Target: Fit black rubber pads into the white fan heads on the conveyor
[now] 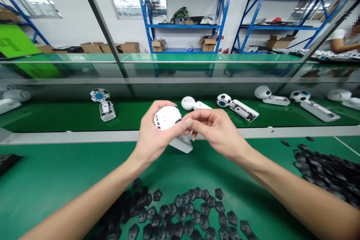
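Observation:
My left hand (153,137) is closed around a white hand-held fan (168,120), round head up and handle pointing down-right. My right hand (215,131) pinches at the right side of the fan's head with thumb and forefinger; whether a small piece sits between those fingertips I cannot make out. Both hands hover above the green work mat (50,180). Several small black pentagon-shaped pieces (185,212) lie loose on the mat just below my forearms.
A green conveyor belt (56,118) behind the mat carries more fans, some white (192,104), some with football-patterned heads (104,102). A second heap of black pieces (329,168) lies at the right. Another person's arm (341,43) shows far right. Blue shelving with cardboard boxes stands behind.

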A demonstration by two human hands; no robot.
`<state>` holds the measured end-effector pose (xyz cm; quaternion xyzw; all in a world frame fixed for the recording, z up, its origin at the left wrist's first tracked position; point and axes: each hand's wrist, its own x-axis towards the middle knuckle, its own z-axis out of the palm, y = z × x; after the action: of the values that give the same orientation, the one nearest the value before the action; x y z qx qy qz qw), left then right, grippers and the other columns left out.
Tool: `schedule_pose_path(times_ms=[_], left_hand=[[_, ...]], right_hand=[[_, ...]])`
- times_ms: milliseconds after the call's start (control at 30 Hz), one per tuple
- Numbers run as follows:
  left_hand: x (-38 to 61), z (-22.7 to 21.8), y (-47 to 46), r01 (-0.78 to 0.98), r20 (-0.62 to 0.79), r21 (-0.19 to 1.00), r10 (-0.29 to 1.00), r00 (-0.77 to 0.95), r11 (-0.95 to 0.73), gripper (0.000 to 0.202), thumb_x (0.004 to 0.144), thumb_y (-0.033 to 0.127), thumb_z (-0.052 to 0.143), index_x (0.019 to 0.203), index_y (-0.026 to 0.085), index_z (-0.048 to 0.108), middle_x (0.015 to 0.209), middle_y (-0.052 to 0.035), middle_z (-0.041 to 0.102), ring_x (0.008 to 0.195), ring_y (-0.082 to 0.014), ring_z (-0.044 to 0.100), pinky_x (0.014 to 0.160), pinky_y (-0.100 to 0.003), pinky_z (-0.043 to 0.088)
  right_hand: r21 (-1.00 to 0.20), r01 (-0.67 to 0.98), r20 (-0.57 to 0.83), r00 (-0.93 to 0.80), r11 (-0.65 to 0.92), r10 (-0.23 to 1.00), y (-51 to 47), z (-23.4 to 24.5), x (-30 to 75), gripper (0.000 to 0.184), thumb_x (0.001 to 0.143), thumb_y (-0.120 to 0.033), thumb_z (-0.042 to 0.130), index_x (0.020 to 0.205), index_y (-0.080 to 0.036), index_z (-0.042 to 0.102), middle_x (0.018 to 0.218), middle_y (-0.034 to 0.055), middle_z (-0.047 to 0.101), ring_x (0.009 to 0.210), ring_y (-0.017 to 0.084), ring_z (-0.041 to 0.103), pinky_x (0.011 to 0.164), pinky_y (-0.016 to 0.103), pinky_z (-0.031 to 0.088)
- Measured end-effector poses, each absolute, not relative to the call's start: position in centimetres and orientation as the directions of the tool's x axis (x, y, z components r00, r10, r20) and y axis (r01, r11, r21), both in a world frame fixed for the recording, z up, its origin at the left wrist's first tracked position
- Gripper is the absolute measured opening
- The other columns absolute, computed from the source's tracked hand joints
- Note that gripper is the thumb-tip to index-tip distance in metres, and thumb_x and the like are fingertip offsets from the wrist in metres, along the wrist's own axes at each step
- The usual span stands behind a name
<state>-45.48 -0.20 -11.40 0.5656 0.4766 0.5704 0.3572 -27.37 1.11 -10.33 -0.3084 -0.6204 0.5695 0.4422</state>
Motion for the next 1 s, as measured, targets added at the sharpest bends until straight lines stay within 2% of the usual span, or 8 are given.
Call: schedule_pose_path(times_ms=[100, 200, 367, 500, 633, 767, 900, 1000], left_hand=[[-45.8, -11.9, 0.1, 0.133, 0.366, 0.927, 0.923, -0.120, -0.350, 0.045, 0.069, 0.044, 0.094, 0.098, 0.023, 0.068, 0.086, -0.0033, 0.069, 0.070, -0.0190, 0.061, 0.059, -0.029, 0.048], [-45.8, -12.4, 0.2, 0.078, 0.379, 0.925, 0.920, -0.096, -0.373, 0.040, 0.073, 0.042, 0.091, 0.099, 0.022, 0.068, 0.084, -0.0025, 0.068, 0.065, -0.0182, 0.061, 0.058, -0.030, 0.048], [-45.6, -12.1, 0.5, -0.107, 0.247, 0.960, 0.964, -0.100, -0.257, 0.040, 0.068, 0.035, 0.090, 0.096, 0.022, 0.065, 0.078, -0.0005, 0.067, 0.054, -0.0163, 0.060, 0.051, -0.030, 0.048], [-45.9, -11.3, 1.4, -0.178, 0.109, 0.974, 0.976, -0.187, -0.143, 0.046, 0.061, 0.031, 0.088, 0.097, 0.022, 0.062, 0.074, 0.0013, 0.066, 0.052, -0.0162, 0.061, 0.046, -0.028, 0.048], [-46.6, -11.2, 2.6, -0.195, 0.072, 0.973, 0.970, -0.234, -0.119, 0.049, 0.059, 0.028, 0.088, 0.099, 0.022, 0.060, 0.073, 0.0024, 0.064, 0.053, -0.0167, 0.061, 0.047, -0.029, 0.050], [-48.0, -12.1, 4.4, -0.277, 0.007, 0.957, 0.966, -0.257, -0.081, 0.034, 0.065, 0.025, 0.085, 0.090, 0.017, 0.063, 0.076, 0.0000, 0.063, 0.055, -0.0138, 0.058, 0.051, -0.029, 0.050], [-50.1, -13.4, 6.5, -0.334, -0.103, 0.942, 0.950, -0.296, -0.002, 0.027, 0.076, 0.025, 0.085, 0.091, 0.016, 0.065, 0.088, -0.0048, 0.067, 0.075, -0.0163, 0.064, 0.068, -0.029, 0.057], [-51.5, -13.6, 7.1, -0.228, -0.115, 0.973, 0.930, -0.350, 0.035, 0.030, 0.081, 0.033, 0.086, 0.102, 0.020, 0.068, 0.120, -0.0109, 0.072, 0.121, -0.0265, 0.065, 0.101, -0.038, 0.056]], right_hand=[[-0.971, -0.086, 0.239, -0.432, 0.224, 0.870, 1.5, -10.2, -27.2, 0.023, 0.093, -0.042, 0.077, 0.097, -0.020, 0.083, 0.088, 0.0041, 0.079, 0.078, 0.018, 0.073, 0.070, 0.028, 0.055], [-0.966, -0.080, 0.259, -0.329, 0.246, 0.908, 2.1, -10.1, -26.8, 0.025, 0.095, -0.042, 0.073, 0.102, -0.019, 0.081, 0.092, 0.0047, 0.079, 0.074, 0.015, 0.071, 0.063, 0.025, 0.050], [-0.972, -0.038, 0.233, -0.295, 0.232, 0.927, 2.7, -9.8, -26.1, 0.027, 0.096, -0.043, 0.072, 0.096, -0.017, 0.080, 0.083, 0.0028, 0.074, 0.066, 0.013, 0.066, 0.055, 0.023, 0.043], [-0.967, 0.003, 0.231, -0.415, 0.255, 0.880, 2.5, -9.7, -26.1, 0.021, 0.098, -0.034, 0.067, 0.092, -0.017, 0.078, 0.075, -0.0003, 0.072, 0.062, 0.012, 0.064, 0.059, 0.024, 0.050], [-0.962, 0.165, 0.077, -0.601, 0.218, 0.795, 1.4, -10.0, -26.7, 0.018, 0.099, -0.024, 0.064, 0.091, -0.016, 0.078, 0.074, -0.0004, 0.074, 0.061, 0.013, 0.067, 0.061, 0.024, 0.053], [-0.852, 0.371, -0.010, -0.717, 0.370, 0.697, -0.2, -10.1, -27.3, 0.016, 0.101, -0.019, 0.067, 0.091, -0.017, 0.079, 0.076, -0.0010, 0.077, 0.064, 0.014, 0.070, 0.062, 0.025, 0.049], [-0.672, 0.435, -0.120, -0.862, 0.599, 0.492, -1.3, -10.3, -27.6, 0.007, 0.097, -0.016, 0.077, 0.092, -0.019, 0.081, 0.091, 0.0010, 0.081, 0.079, 0.018, 0.072, 0.071, 0.029, 0.045], [-0.582, 0.420, -0.176, -0.901, 0.696, 0.396, -1.7, -10.9, -27.7, 0.004, 0.098, -0.023, 0.079, 0.098, -0.020, 0.081, 0.100, 0.0032, 0.080, 0.092, 0.023, 0.072, 0.074, 0.032, 0.044]])
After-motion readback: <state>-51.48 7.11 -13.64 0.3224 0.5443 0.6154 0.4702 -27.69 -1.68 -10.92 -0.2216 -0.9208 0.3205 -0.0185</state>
